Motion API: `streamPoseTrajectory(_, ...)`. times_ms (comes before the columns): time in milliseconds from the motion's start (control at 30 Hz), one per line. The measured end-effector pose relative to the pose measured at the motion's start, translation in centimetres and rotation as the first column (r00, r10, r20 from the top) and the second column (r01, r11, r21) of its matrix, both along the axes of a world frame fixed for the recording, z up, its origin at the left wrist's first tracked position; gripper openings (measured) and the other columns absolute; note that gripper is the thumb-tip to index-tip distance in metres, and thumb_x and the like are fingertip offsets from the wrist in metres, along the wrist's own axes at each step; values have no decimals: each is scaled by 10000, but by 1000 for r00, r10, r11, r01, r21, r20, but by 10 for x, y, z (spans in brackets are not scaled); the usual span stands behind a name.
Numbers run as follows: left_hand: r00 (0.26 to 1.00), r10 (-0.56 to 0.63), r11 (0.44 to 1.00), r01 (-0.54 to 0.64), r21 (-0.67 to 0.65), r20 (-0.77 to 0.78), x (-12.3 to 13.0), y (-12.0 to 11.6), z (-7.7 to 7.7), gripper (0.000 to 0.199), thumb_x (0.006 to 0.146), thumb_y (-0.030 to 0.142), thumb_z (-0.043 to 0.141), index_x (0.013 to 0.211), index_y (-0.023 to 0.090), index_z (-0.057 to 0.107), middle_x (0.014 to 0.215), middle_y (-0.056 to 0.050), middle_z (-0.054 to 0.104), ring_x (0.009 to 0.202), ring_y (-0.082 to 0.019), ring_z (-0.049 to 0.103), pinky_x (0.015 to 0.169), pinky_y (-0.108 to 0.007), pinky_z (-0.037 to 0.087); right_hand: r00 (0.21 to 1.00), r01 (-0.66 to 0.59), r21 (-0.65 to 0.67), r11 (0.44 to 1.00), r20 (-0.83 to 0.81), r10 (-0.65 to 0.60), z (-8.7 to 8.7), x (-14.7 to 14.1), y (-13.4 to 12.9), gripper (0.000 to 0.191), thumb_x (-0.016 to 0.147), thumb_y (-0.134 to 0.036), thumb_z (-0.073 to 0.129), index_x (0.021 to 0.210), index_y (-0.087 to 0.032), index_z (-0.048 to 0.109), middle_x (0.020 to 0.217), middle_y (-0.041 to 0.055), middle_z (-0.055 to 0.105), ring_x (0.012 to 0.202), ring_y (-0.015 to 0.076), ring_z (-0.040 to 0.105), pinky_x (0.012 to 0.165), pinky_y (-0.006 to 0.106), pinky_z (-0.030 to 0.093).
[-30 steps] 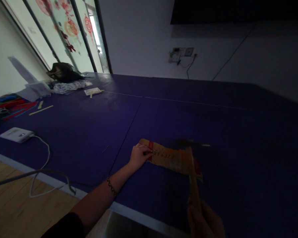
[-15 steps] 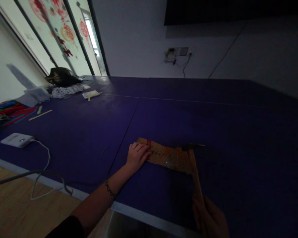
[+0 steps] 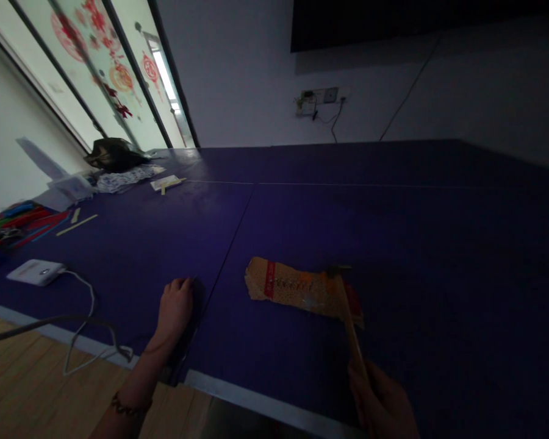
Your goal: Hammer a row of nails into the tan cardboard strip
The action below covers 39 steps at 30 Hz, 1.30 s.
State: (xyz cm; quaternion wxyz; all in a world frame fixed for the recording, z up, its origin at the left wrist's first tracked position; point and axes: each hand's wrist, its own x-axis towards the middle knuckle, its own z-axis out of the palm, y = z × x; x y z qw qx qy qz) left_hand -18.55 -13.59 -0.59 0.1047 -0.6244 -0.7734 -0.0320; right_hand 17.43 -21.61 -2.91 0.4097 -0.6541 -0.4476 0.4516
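My right hand (image 3: 379, 396) is wrapped round the wooden handle of a hammer (image 3: 350, 326). Its dark head is at the right part of a flat, tan, dotted strip (image 3: 288, 292) on the table, whether touching or above I cannot tell. This strip has a red band near its left end, a row of small dark marks along the middle and a dark red patch at its right end. Left of the strip, apart from it, my left hand (image 3: 176, 308) rests on the table with its fingers curled in. What the fingertips hold, if anything, is hidden.
The purple table (image 3: 302, 219) has a seam beside my left hand. A white box-like device (image 3: 35, 272) with a white cable (image 3: 91, 302) lies at left. Behind it are coloured items (image 3: 22, 222), pale strips (image 3: 77, 224), a plastic container (image 3: 71, 189) and a black bag (image 3: 114, 155).
My left hand has let go of the strip and moved left, over the spot where a thin, nail-like piece lay. The hammer head has shifted slightly left, baring the strip's red right end.
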Motion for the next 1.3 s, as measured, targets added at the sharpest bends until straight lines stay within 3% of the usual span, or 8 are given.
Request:
streamPoseTrajectory(333,996,-18,941,-11,-338,-84,-3,12,28,258,793,120,354,830,117,609,848,-140,639,799,-243,613,688,-328,440,998,-31,-36,999,59,33,-8,8,4,372,672,-547,511,627,-180,553,433,-48,447,366,112,431,331,213,335)
streamPoseTrajectory(533,980,-37,956,91,-278,195,-9,25,33,173,737,148,448,747,146,621,796,-108,664,761,-232,617,676,-299,432,992,-111,-107,988,53,117,-10,14,7,389,674,-545,514,690,-162,582,442,-46,462,372,121,464,342,219,373)
streamPoseTrajectory(600,888,-80,977,160,-140,454,-4,28,29,149,725,172,476,732,163,625,774,-70,669,740,-203,616,678,-267,435,993,-104,-99,990,41,109,-7,11,7,377,674,-539,515,668,-166,572,432,-50,452,358,117,458,330,215,366)
streamPoseTrajectory(700,601,-172,976,213,50,781,16,34,20,153,701,211,522,790,157,635,747,-40,660,710,-172,609,679,-244,449,997,-61,-80,995,35,64,-2,6,6,360,689,-528,507,628,-176,547,422,-58,428,333,104,435,307,204,342)
streamPoseTrajectory(800,369,-233,959,242,149,900,44,41,10,218,696,245,547,872,151,635,754,-34,655,699,-153,599,676,-246,455,997,-73,-89,993,24,76,-2,7,6,369,693,-535,503,629,-174,545,431,-56,432,345,101,433,313,202,344)
streamPoseTrajectory(900,279,-287,943,253,218,916,70,49,0,129,692,253,561,688,140,623,731,-37,647,705,-150,589,675,-246,450,994,-109,-82,991,18,111,-5,9,6,382,677,-550,514,611,-175,542,444,-53,438,357,101,431,325,206,346)
streamPoseTrajectory(1100,456,-365,925,281,258,812,101,65,-12,126,705,241,596,625,147,619,691,-28,635,684,-151,566,655,-262,422,1000,-6,-45,999,11,6,-5,1,5,360,692,-526,504,602,-177,529,426,-73,384,331,85,381,304,193,296)
streamPoseTrajectory(1300,596,-454,889,353,291,663,113,65,-18,128,752,244,583,677,173,659,778,-32,653,751,-158,570,709,-288,401,998,-54,-72,996,25,56,-6,6,6,359,703,-521,493,652,-171,551,443,-66,402,352,98,405,321,204,316)
